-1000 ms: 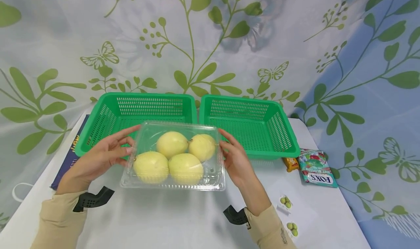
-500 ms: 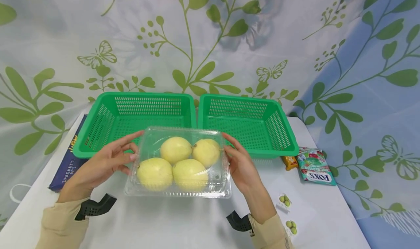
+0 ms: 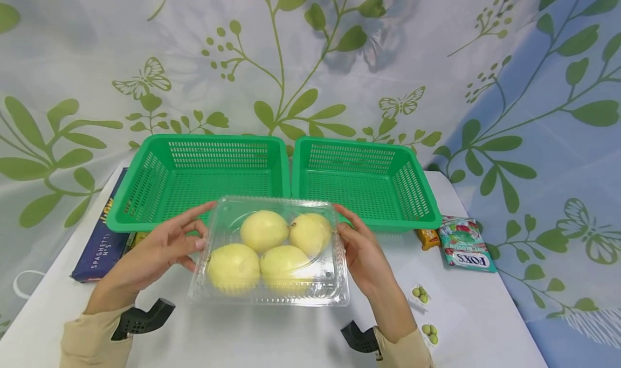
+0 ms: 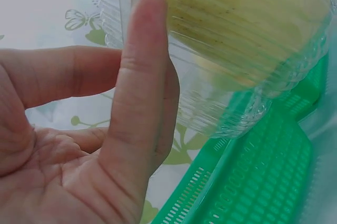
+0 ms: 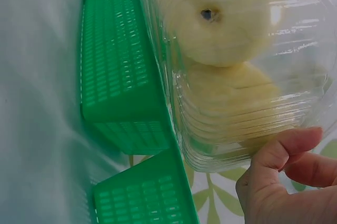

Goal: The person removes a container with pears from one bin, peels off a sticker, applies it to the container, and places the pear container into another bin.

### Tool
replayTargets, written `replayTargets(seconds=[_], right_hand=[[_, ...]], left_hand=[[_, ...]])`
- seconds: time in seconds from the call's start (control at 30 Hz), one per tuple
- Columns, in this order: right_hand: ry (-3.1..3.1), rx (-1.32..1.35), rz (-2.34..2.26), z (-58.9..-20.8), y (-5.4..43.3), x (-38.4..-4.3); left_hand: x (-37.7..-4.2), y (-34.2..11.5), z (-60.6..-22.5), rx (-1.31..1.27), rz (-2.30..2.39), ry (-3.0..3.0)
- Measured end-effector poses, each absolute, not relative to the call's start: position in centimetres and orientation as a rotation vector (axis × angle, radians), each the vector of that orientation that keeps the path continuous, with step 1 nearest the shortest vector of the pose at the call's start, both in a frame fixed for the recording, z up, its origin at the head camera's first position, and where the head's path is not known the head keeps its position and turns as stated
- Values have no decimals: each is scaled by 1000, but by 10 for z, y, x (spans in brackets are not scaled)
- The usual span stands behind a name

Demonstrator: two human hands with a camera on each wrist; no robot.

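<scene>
A clear plastic clamshell box point(image 3: 269, 252) with several pale yellow pears point(image 3: 264, 231) in it is held up over the white table, in front of the baskets. My left hand point(image 3: 155, 252) grips its left side; in the left wrist view the thumb point(image 4: 139, 71) lies along the ridged wall, close by a speckled pear point(image 4: 237, 18). On the opposite side, my right hand point(image 3: 364, 249) pinches the edge. The right wrist view shows its curled fingers point(image 5: 279, 155) at the box's corner. The lid lies closed over the fruit.
Two green baskets point(image 3: 218, 182) point(image 3: 351, 182) stand side by side at the back. A blue spaghetti pack point(image 3: 102, 244) lies at the left. To the right are a Fox's candy bag point(image 3: 467, 245), a small orange packet point(image 3: 428, 239) and two small fruit-printed packets point(image 3: 420, 294) point(image 3: 429, 333).
Both hands have brought the box of pears toward me, lower in the head view and slightly right. More of the left basket and the spaghetti pack shows.
</scene>
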State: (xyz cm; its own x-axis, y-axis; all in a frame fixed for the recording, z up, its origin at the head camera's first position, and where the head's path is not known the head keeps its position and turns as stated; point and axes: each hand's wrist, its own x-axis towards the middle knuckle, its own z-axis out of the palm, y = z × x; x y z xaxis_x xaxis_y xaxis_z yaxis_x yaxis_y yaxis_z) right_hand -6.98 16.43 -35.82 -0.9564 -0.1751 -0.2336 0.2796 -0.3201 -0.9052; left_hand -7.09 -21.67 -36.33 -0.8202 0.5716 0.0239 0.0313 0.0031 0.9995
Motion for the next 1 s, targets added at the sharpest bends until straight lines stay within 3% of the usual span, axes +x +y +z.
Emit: replayTargets(seconds=[1.0], right_hand=[[1523, 110, -2343, -380, 173, -52]], left_hand=[[-51, -213, -385, 576, 1904, 1832]])
